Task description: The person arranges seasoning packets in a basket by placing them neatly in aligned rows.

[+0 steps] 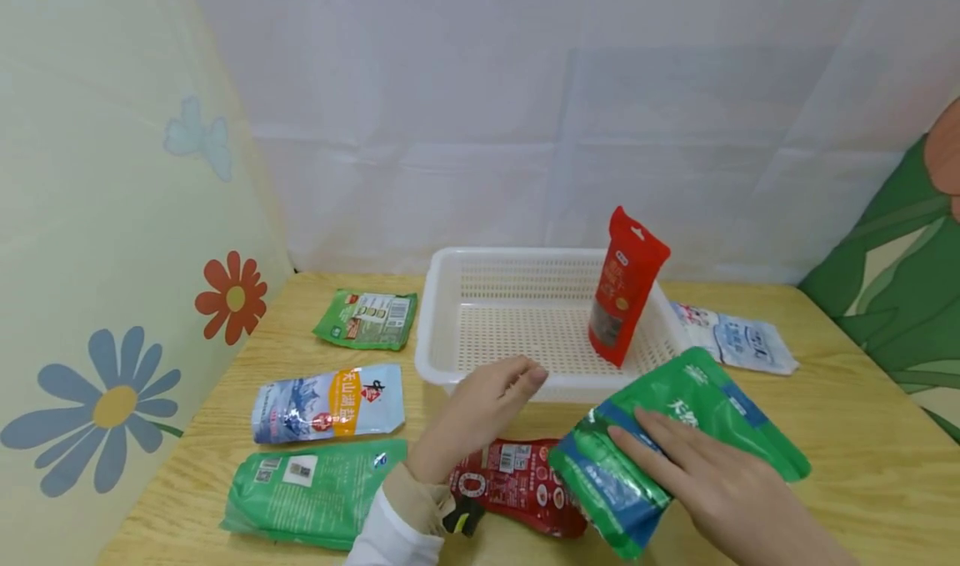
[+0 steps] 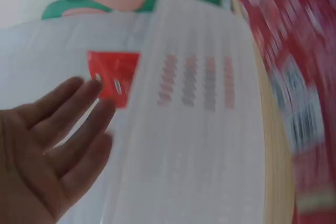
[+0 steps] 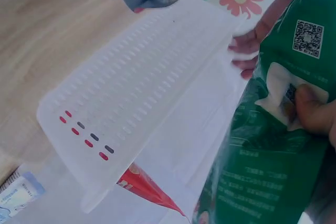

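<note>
My right hand (image 1: pixel 705 474) holds a green pouch (image 1: pixel 720 391) with blue bands, tilted over the front right of the table. Its fingers lie across the printed front, and in the right wrist view the thumb presses the back of the green pouch (image 3: pixel 268 156), beside a white patch. My left hand (image 1: pixel 487 399) is at the front rim of a white plastic basket (image 1: pixel 555 383), fingers loosely bent with nothing in them. A red packet (image 1: pixel 628 287) stands upright inside the basket at its right end. Below the hands lies a dark red packet (image 1: pixel 517 483), partly covered by the green pouch.
Left of the basket lie a small green packet (image 1: pixel 367 320), a blue-and-orange salt bag (image 1: pixel 330 403) and another green pouch (image 1: pixel 315 495). A white-and-blue packet (image 1: pixel 750 345) lies behind on the right. A white sheet (image 1: pixel 420 116) hangs behind the table.
</note>
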A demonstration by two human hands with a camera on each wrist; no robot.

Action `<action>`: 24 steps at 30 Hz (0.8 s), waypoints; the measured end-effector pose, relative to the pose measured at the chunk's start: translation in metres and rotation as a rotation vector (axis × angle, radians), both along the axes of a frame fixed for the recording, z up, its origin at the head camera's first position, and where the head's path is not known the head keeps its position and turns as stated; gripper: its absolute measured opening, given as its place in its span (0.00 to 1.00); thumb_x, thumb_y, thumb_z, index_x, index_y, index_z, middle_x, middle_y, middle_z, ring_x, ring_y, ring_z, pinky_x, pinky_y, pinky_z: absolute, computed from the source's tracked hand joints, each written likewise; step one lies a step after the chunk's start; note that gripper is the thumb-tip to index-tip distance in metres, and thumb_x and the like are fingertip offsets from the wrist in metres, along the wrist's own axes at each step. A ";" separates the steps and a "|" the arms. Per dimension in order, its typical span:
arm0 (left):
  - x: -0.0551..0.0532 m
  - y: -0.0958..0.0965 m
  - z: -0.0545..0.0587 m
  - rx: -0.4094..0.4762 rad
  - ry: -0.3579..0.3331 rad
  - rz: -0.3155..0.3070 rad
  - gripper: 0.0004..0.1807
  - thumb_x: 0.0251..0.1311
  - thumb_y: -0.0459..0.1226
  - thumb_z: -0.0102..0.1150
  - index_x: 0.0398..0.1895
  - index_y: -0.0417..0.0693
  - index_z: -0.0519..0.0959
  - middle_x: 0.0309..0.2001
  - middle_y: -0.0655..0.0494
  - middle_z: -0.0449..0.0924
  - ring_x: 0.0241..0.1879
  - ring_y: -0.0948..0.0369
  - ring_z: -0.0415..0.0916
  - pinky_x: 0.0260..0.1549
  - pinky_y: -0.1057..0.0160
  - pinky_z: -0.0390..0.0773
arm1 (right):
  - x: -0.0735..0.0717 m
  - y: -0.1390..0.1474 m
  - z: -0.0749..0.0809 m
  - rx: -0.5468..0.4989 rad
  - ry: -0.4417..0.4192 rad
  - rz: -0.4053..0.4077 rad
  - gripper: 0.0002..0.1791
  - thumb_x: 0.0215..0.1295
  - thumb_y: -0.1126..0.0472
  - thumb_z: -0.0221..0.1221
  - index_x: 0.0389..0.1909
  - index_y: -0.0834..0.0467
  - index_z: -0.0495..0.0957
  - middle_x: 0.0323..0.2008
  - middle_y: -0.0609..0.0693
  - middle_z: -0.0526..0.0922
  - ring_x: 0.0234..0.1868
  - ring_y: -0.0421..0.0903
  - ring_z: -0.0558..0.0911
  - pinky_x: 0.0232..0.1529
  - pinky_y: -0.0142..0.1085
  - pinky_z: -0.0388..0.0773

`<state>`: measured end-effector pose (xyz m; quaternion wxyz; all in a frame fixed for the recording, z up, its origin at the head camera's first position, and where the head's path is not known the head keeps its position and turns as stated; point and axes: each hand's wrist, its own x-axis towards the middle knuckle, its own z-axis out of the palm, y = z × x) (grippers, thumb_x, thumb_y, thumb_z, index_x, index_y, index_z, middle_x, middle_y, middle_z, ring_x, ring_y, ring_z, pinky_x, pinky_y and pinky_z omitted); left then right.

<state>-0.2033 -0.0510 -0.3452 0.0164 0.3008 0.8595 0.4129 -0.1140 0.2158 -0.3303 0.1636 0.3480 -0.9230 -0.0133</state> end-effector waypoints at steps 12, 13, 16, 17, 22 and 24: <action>0.004 0.021 -0.007 0.079 -0.437 -0.463 0.51 0.52 0.76 0.36 0.65 0.45 0.61 0.44 0.65 0.74 0.39 0.77 0.75 0.46 0.73 0.78 | -0.017 -0.012 0.000 -0.043 0.199 0.046 0.27 0.69 0.47 0.41 0.67 0.47 0.67 0.55 0.53 0.81 0.47 0.50 0.85 0.36 0.40 0.84; 0.005 0.022 -0.007 0.116 -0.470 -0.447 0.46 0.56 0.72 0.41 0.64 0.47 0.62 0.44 0.66 0.75 0.39 0.76 0.75 0.46 0.72 0.78 | -0.018 -0.012 -0.001 -0.044 0.205 0.047 0.27 0.68 0.48 0.41 0.66 0.48 0.67 0.55 0.54 0.81 0.47 0.51 0.85 0.36 0.40 0.84; 0.007 0.027 -0.008 0.214 -0.567 -0.371 0.32 0.62 0.57 0.52 0.62 0.50 0.65 0.43 0.63 0.78 0.38 0.73 0.78 0.42 0.70 0.81 | -0.021 -0.014 0.000 -0.053 0.247 0.046 0.23 0.74 0.50 0.37 0.64 0.48 0.70 0.53 0.54 0.82 0.45 0.51 0.86 0.35 0.41 0.84; 0.007 0.028 -0.009 0.251 -0.595 -0.350 0.29 0.63 0.53 0.54 0.62 0.50 0.66 0.43 0.61 0.79 0.37 0.71 0.78 0.41 0.69 0.81 | -0.022 -0.014 0.001 -0.061 0.268 0.050 0.28 0.76 0.49 0.27 0.63 0.49 0.71 0.53 0.54 0.83 0.44 0.51 0.86 0.34 0.41 0.84; 0.008 0.031 -0.009 0.349 -0.630 -0.287 0.27 0.63 0.48 0.55 0.62 0.47 0.67 0.44 0.55 0.80 0.37 0.69 0.79 0.41 0.66 0.82 | -0.026 -0.015 0.003 -0.104 0.313 0.049 0.35 0.75 0.49 0.18 0.59 0.50 0.74 0.51 0.54 0.84 0.43 0.51 0.86 0.33 0.42 0.84; 0.009 0.032 -0.009 0.378 -0.634 -0.252 0.27 0.62 0.47 0.57 0.62 0.47 0.68 0.44 0.55 0.80 0.37 0.69 0.79 0.42 0.66 0.82 | -0.028 -0.015 0.004 -0.127 0.315 0.041 0.35 0.75 0.48 0.18 0.59 0.52 0.75 0.51 0.54 0.84 0.44 0.51 0.85 0.33 0.43 0.84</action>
